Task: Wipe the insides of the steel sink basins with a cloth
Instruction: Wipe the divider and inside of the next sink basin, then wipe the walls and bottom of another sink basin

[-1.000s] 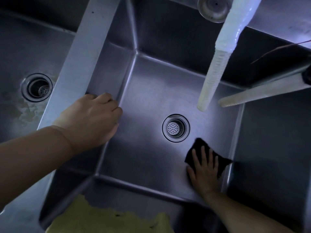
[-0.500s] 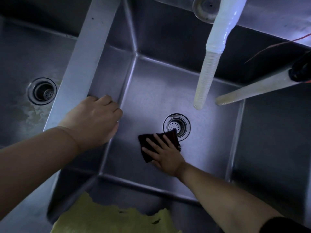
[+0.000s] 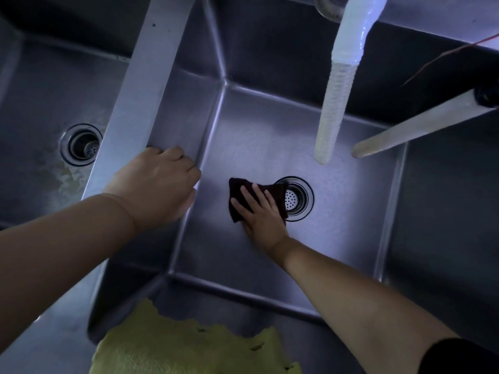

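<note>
Steel sink [image 3: 151, 76] seen from above, its divider ridge running diagonally between two basins. Centre basin [image 3: 270, 136] occupies most of the view, with a round perforated drain strainer [image 3: 295, 198] in its floor; the left basin [image 3: 40, 103] has its own drain [image 3: 82, 144] and patchy staining just below it. A white corrugated hose [image 3: 337, 103] hangs down over the centre basin from the upper edge, and a second pale tube [image 3: 421, 125] reaches in from the right, its end near the first. A yellow-green cloth [image 3: 183, 346] with a ragged edge lies over the near rim. The left hand [image 3: 156, 184] rests on the divider, its fingers curled over the ridge's edge into the centre basin. The right hand [image 3: 259, 211] lies with fingers straight and spread, pressing a dark cloth [image 3: 240, 190] flat against the basin floor, just left of the strainer; the cloth's right corner overlaps the strainer's rim.
</note>
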